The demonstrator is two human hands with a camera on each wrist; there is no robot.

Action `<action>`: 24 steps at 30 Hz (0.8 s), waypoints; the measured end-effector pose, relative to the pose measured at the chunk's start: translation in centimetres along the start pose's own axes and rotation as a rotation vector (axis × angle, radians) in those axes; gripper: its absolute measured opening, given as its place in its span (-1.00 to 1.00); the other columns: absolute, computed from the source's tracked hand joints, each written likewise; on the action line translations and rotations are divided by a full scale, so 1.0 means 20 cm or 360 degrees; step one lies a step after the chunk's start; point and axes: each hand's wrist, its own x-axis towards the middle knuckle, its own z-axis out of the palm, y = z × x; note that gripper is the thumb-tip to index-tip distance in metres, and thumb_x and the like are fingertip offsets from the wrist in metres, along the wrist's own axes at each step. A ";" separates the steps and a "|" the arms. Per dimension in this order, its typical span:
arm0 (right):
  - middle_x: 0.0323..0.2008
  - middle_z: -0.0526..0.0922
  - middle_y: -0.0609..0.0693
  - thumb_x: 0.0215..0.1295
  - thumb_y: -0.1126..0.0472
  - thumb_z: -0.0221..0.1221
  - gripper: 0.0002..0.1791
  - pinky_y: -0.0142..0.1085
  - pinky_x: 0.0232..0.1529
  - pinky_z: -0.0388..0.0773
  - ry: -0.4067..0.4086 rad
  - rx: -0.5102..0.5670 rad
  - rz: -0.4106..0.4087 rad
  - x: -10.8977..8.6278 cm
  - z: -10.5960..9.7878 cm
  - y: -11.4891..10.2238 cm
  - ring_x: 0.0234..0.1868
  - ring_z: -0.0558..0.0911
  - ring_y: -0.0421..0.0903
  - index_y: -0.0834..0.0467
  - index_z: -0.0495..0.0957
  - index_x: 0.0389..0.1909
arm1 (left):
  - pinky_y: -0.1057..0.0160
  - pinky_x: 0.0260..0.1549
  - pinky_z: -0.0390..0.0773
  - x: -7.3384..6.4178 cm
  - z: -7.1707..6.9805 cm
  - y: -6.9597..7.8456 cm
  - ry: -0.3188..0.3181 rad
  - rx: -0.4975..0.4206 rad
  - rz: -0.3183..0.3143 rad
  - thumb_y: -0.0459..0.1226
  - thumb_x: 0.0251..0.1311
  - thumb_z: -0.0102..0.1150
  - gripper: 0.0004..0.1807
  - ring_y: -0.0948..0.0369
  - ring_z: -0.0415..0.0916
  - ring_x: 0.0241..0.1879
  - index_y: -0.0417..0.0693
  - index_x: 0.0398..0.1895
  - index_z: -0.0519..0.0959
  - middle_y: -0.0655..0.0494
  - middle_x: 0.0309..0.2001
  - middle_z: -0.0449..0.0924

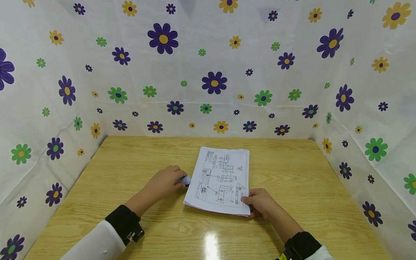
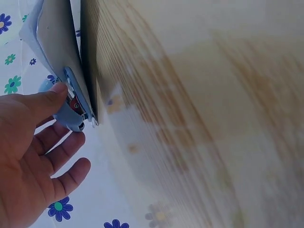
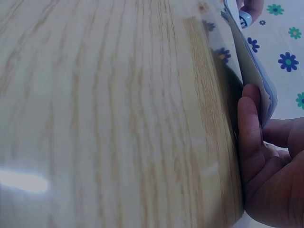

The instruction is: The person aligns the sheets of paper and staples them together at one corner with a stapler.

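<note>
A stack of printed sheets (image 1: 223, 178) with technical drawings lies on the wooden table (image 1: 146, 229), its near edge slightly raised. My left hand (image 1: 168, 180) grips a small light blue stapler (image 2: 70, 114) at the left edge of the sheets. In the left wrist view the thumb and fingers are around the stapler; whether the paper sits between its jaws I cannot tell. With thumb on top and fingers underneath, my right hand (image 1: 260, 203) pinches the sheets by their near right corner. The right wrist view shows those fingers below the paper (image 3: 254, 61), close to the tabletop.
White cloth (image 1: 211, 59) printed with purple, yellow and green flowers walls the table at the back and both sides. Dark wrist bands (image 1: 124, 224) with small cameras sit on both wrists. Bare tabletop surrounds the sheets.
</note>
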 end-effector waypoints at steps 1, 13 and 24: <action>-0.38 0.76 0.13 0.45 0.34 0.18 -0.82 -0.23 -0.52 0.70 0.0000 -0.0004 -0.0001 0.00 0.00 0.00 -0.47 0.74 -0.05 0.39 0.62 -0.09 | 0.09 -0.03 0.63 0.00 0.00 0.00 0.0005 0.0015 -0.0001 -0.17 0.32 0.36 -0.67 0.12 0.58 -0.05 -0.09 0.09 0.66 0.05 -0.02 0.63; -0.39 0.76 0.14 0.44 0.33 0.20 -0.82 -0.20 -0.52 0.71 0.0002 -0.0023 -0.0009 0.02 0.01 0.01 -0.48 0.73 -0.04 0.40 0.62 -0.11 | 0.11 -0.10 0.63 0.02 0.02 0.01 0.0027 0.0097 -0.0014 -0.15 0.32 0.37 -0.66 0.14 0.57 -0.08 -0.03 0.10 0.66 0.07 -0.04 0.61; -0.39 0.75 0.12 0.45 0.31 0.19 -0.79 -0.22 -0.53 0.70 0.0026 -0.0028 -0.0020 0.01 0.01 0.01 -0.48 0.73 -0.06 0.38 0.63 -0.05 | 0.11 -0.02 0.62 0.00 0.03 -0.01 -0.0020 0.0026 -0.0003 -0.15 0.31 0.37 -0.66 0.18 0.55 -0.06 -0.02 0.11 0.66 0.11 -0.03 0.59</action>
